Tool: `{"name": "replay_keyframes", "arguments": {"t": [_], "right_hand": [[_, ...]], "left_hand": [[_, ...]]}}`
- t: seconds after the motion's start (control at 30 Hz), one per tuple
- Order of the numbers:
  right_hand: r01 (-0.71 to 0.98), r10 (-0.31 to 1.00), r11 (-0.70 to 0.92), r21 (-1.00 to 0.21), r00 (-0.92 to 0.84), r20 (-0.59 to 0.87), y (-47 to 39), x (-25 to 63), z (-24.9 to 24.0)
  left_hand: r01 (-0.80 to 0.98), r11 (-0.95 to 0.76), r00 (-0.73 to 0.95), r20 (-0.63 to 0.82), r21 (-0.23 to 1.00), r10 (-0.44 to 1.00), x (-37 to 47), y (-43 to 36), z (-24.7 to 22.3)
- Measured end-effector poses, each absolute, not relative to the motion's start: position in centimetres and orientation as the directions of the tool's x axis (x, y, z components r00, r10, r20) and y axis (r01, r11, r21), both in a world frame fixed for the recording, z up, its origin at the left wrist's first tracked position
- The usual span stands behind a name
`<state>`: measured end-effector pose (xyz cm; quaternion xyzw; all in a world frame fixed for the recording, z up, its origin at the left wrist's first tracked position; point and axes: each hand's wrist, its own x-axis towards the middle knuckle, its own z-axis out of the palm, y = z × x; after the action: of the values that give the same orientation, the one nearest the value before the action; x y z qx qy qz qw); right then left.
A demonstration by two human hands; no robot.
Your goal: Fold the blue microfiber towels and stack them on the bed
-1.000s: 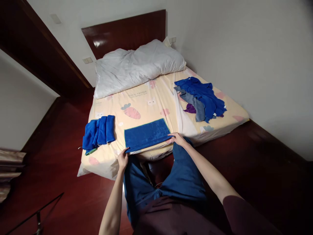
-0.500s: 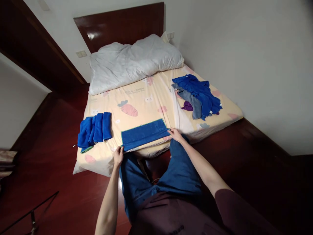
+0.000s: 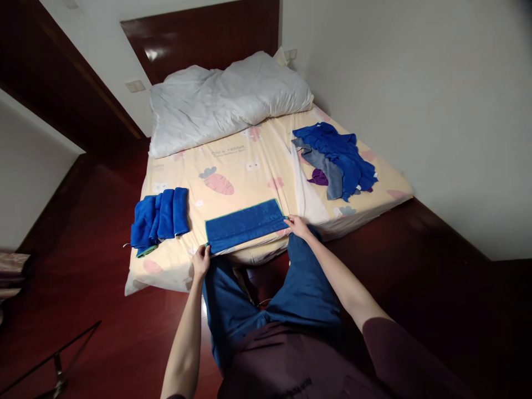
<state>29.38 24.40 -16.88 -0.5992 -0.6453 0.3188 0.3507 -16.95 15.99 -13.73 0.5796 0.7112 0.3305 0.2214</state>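
Observation:
A blue cloth with green edging (image 3: 246,224) lies in a long folded strip at the near edge of the bed (image 3: 178,166). My left hand (image 3: 201,261) pinches its near left corner. At the other end, my right hand (image 3: 297,226) grips the near right corner between thumb and fingers. Several rolled or folded blue cloths (image 3: 166,215) sit side by side on the bed's left part. A loose heap of blue cloths (image 3: 344,155) is on the right, with a grey cloth (image 3: 330,172) and a purple cloth (image 3: 318,177) showing.
A white quilt (image 3: 228,100) is bunched against the dark headboard (image 3: 208,36). White walls stand behind and to the right. A thin black stand (image 3: 57,363) rests on the dark red floor at lower left.
The camera view has shifted slightly, so the bed appears a little higher. Both hands keep their grip on the cloth's corners, and the cloth looks nearly the same.

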Motion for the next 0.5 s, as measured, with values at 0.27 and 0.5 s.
{"name": "replay_keyframes", "arguments": {"t": [0.27,0.5], "right_hand": [[0.595,0.999,0.043,-0.803,-0.006,0.049,24.55,29.25,-17.17],[0.619,0.999,0.016,-0.785,0.014,0.031,24.64,29.04,-16.88]], "left_hand": [[0.673,0.168,-0.276,0.034,0.720,0.960,-16.93,16.34,-14.18],[0.631,0.259,-0.331,-0.048,0.731,0.942,-16.76,16.89,-13.92]]}}
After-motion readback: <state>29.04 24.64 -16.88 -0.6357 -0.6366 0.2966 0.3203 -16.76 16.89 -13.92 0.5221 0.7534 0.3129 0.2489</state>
